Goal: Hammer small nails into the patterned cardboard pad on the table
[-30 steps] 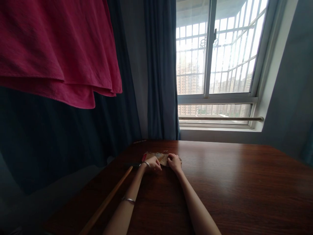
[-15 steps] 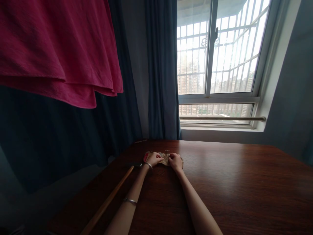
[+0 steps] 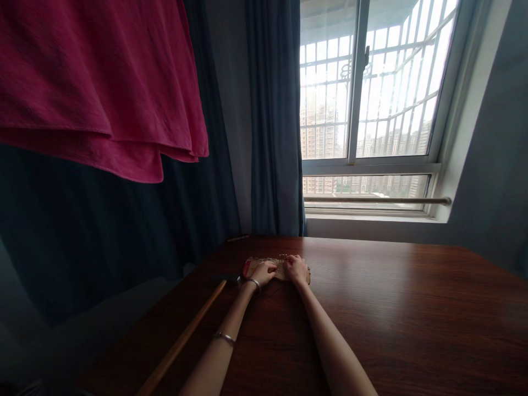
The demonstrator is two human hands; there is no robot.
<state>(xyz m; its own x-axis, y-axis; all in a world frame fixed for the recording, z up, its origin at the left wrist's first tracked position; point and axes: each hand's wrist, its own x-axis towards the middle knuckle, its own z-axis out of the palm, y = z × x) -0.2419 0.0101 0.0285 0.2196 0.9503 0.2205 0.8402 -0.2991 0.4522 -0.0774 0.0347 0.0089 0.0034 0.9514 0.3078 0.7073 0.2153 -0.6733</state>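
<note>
In the lower middle of the frame we see a small woven pouch (image 3: 281,269) lying flat on the dark wooden desk (image 3: 391,308), near its far edge. Both hands rest on it side by side. The left hand (image 3: 264,272) covers its left part and the right hand (image 3: 297,269) its right end. The fingers of both are curled, but we cannot tell whether they grip the pouch or only press on it. A bracelet (image 3: 254,283) circles the left wrist. Just left of the pouch, a long wooden stick (image 3: 185,335) runs toward the bottom edge. Red cloth (image 3: 94,82) hangs at upper left, with a blue curtain (image 3: 274,121) and a window (image 3: 371,93) behind.
</note>
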